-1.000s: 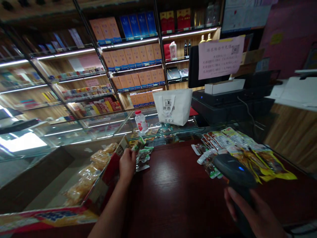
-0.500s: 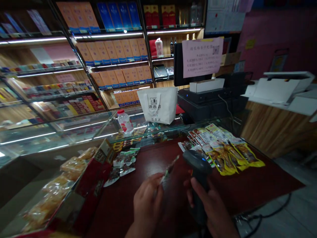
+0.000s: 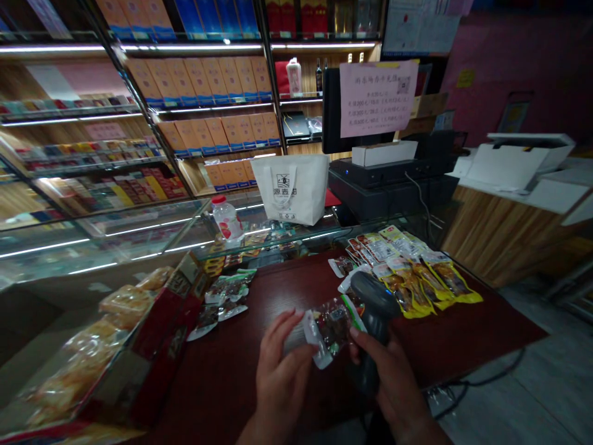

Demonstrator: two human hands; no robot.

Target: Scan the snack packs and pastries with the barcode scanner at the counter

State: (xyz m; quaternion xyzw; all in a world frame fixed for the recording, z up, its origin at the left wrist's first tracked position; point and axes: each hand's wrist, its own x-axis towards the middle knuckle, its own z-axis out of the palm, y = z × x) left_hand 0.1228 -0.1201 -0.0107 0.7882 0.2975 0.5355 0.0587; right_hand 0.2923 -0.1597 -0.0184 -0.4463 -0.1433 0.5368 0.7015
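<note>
The place is a small shop with lit shelves of orange and blue boxes along the back wall, and a glass display case in front of them. In the middle stands a dark red wooden worktop. The person's left hand is low in the middle of the view, and its grip is closed on a small clear snack packet, with the thumb and fingers pinching the left end of it. The packet is lifted above the worktop and turned flat toward the camera; it shows a dark content and a green edge. The right hand is just beside it, with the grip wrapped around the handle of a black barcode scanner. The scanner's head stands just behind the right end of the packet, very near or touching; which one cannot be told.

On the left side of the worktop lies a small heap of similar green packets, next to an open red carton with bagged snacks in it. On the right side, a row of yellow and red packets is spread out. Further back, on the glass case, stand a white tote bag and a small plastic bottle with a red cap. A black monitor with a pink paper notice rises behind the worktop.
</note>
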